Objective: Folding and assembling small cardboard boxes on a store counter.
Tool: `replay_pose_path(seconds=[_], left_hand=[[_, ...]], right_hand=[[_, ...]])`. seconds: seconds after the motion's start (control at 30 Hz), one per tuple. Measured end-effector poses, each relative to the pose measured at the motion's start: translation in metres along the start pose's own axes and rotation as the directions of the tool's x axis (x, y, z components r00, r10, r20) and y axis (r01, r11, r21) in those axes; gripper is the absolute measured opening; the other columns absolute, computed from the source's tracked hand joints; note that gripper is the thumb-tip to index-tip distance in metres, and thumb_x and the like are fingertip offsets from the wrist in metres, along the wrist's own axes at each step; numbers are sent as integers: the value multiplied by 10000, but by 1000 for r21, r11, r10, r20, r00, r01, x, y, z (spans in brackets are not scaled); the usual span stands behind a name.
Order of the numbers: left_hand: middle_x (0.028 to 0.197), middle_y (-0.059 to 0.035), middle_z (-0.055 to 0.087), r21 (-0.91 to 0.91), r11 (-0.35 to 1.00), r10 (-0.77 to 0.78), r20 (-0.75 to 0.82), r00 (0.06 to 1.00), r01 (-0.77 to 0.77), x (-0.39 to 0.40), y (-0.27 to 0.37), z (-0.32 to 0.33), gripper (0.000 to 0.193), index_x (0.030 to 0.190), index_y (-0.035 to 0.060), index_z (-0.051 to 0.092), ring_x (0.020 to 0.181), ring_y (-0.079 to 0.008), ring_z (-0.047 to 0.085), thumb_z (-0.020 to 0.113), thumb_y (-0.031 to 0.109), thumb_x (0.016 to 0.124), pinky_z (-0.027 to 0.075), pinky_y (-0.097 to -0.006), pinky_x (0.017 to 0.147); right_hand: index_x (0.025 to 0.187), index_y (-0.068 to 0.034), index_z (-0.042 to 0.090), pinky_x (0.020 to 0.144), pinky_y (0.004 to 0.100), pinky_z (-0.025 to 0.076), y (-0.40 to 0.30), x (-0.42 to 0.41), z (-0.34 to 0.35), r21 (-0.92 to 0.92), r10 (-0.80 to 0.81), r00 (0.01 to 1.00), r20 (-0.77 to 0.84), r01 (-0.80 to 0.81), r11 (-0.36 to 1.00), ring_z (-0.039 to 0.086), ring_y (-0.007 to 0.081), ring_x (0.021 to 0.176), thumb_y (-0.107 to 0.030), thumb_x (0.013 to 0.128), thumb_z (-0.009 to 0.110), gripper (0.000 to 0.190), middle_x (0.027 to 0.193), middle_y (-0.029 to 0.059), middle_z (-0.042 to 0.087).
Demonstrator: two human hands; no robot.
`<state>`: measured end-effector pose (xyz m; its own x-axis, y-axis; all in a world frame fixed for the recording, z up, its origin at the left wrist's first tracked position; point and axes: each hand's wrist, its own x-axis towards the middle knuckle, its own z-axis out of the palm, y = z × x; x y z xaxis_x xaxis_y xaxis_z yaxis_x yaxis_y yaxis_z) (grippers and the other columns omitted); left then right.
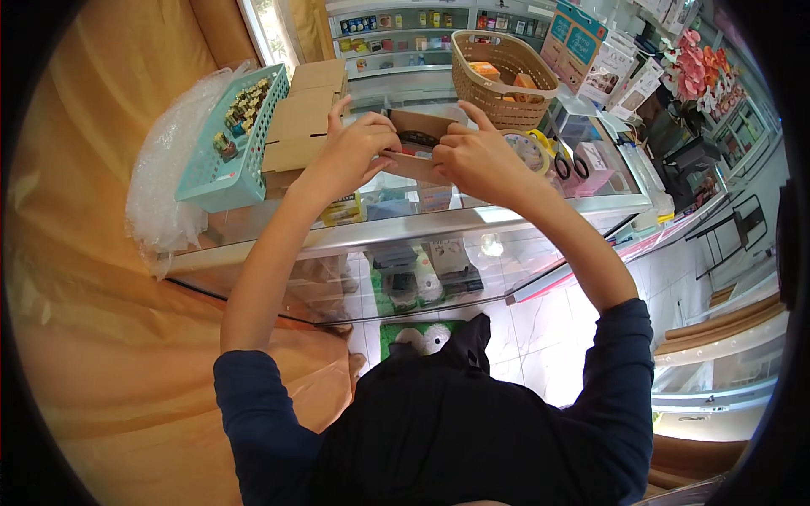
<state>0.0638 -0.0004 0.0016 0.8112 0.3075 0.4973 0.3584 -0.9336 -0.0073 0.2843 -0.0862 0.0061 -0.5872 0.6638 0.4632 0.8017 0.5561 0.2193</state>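
Over a glass display counter, my left hand [357,152] grips the left end of a small brown cardboard box [421,167]. At its right end, my right hand [474,155] has its fingers curled on the cardboard. The box's back flap stands up, and something dark lies inside, partly hidden. Flattened or closed cardboard boxes [304,120] are stacked just left of my left hand. A roll of tape [543,158] and scissors with dark handles [571,166] lie right of my right hand.
A teal plastic basket [272,120] with small bottles stands at left beside bubble wrap [158,152]. A tan basket [500,114] with orange boxes stands behind my right hand. A pink box [593,169] is near the counter's metal edge [405,226].
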Motion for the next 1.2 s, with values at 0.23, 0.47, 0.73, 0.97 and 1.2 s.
replay_pose_path(seconds=[0.23,0.47,0.73,0.97,1.2], left_hand=[[993,29,615,-72,997,29,-36,999,-32,11,14,12,295,1012,163,598,1047,-155,577,725,118,750,129,-562,1109],[973,39,627,-140,990,-17,71,997,27,16,-5,6,287,1005,160,593,1027,-176,599,713,92,753,111,-575,1121],[982,7,633,-288,953,-88,20,996,90,12,3,14,437,991,133,594,1086,-190,576,807,337,668,127,-573,1116],[974,-12,623,-365,925,-131,-39,991,108,12,0,22,458,991,118,587,1075,-213,572,820,321,653,167,-561,1115],[987,-6,601,-371,919,-163,-52,985,133,10,-2,23,497,1037,118,555,1024,-199,591,820,279,648,188,-549,1119]], right_hand=[[865,-64,672,1032,446,332,-4,10,1,76,73,993,96,-80,994,608,235,776,-177,789,650,138,704,41,630],[1050,-91,637,893,407,431,16,12,-25,355,114,982,150,-161,921,617,271,906,-57,780,642,273,991,113,666],[1041,-82,622,784,384,470,11,4,-1,407,76,987,-139,-13,913,587,289,855,-56,787,641,256,982,67,645],[1046,-83,614,912,420,429,2,-8,11,130,-8,963,-268,45,991,603,226,958,-102,771,677,283,1041,47,626],[1097,-98,602,1084,501,274,1,-5,18,99,23,985,-171,-6,995,559,188,1067,-163,756,716,366,1058,33,623]])
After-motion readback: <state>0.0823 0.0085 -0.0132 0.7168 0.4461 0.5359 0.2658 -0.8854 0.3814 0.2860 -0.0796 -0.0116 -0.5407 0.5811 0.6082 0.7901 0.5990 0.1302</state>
